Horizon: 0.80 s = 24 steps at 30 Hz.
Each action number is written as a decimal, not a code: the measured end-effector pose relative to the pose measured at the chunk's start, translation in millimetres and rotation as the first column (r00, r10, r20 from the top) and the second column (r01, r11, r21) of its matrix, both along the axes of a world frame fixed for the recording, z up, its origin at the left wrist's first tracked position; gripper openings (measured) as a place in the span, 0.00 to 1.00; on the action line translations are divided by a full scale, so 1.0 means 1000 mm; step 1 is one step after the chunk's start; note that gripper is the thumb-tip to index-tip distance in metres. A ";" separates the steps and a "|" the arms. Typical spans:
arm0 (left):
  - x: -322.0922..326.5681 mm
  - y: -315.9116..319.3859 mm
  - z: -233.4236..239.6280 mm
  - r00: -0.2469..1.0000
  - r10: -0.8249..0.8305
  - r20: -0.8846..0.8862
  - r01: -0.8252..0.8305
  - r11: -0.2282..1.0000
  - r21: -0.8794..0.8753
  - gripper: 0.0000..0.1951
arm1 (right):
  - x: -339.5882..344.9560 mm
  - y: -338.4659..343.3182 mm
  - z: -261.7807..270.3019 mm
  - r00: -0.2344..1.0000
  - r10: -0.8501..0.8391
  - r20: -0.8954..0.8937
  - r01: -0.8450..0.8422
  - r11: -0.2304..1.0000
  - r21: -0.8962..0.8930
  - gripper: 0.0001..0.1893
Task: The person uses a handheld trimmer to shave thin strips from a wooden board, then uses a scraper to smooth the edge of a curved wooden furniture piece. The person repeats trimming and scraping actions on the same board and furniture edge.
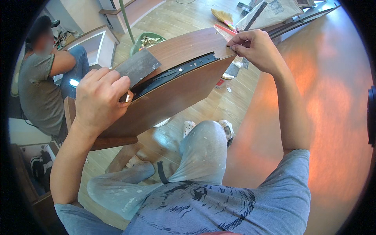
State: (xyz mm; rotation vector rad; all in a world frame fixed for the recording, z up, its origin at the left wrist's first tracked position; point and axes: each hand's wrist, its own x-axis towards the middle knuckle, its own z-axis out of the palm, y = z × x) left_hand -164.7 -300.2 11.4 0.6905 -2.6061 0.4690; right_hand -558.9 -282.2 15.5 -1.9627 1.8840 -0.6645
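A brown wood-grain drawer point(164, 102) stands tilted before me, with a black metal drawer slide point(191, 65) along its upper side. My left hand point(102, 98) is closed around the handle of what looks like a broad metal scraper. Its grey, speckled blade point(139, 66) lies over the drawer's top face, beside the slide. At the drawer's far right corner is my right hand point(255, 50), thumb and fingertips pinched together against the edge. Whether something small sits between those fingertips is too hard to make out.
On the left sits another person point(41, 88) beside a white open box point(94, 48). A green bin point(147, 41), a straw broom point(223, 17) and a bucket point(224, 79) stand on the wood-look floor. A large brown panel point(308, 97) spans my right side.
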 end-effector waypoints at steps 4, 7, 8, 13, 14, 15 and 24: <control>0.001 0.000 0.001 1.000 0.011 0.001 -0.011 1.000 0.012 0.13 | 0.000 -0.001 0.001 1.000 -0.006 -0.031 0.006 1.000 0.001 0.11; 0.003 0.001 0.001 1.000 0.014 0.001 -0.014 1.000 0.005 0.13 | 0.001 0.000 0.001 1.000 -0.005 -0.031 0.005 1.000 -0.004 0.10; 0.003 0.001 0.001 1.000 0.014 0.002 -0.014 1.000 0.004 0.13 | 0.002 0.001 0.001 1.000 -0.006 -0.031 0.006 1.000 -0.005 0.10; 0.001 -0.001 0.001 1.000 0.014 -0.008 -0.014 1.000 0.010 0.13 | 0.005 0.001 0.003 0.999 0.019 -0.049 -0.022 0.998 -0.052 0.11; 0.001 -0.001 0.001 1.000 0.013 -0.010 -0.013 1.000 0.013 0.13 | 0.006 0.001 0.004 0.997 0.023 -0.068 -0.027 0.998 -0.049 0.10; 0.001 -0.001 0.000 1.000 0.012 -0.014 -0.012 1.000 0.016 0.13 | 0.006 0.001 0.005 0.996 0.019 -0.088 -0.023 0.999 -0.038 0.10; 0.001 0.000 -0.001 1.000 0.001 -0.026 -0.001 1.000 0.015 0.13 | 0.011 0.010 -0.003 0.987 0.075 -0.140 -0.098 0.982 -0.163 0.11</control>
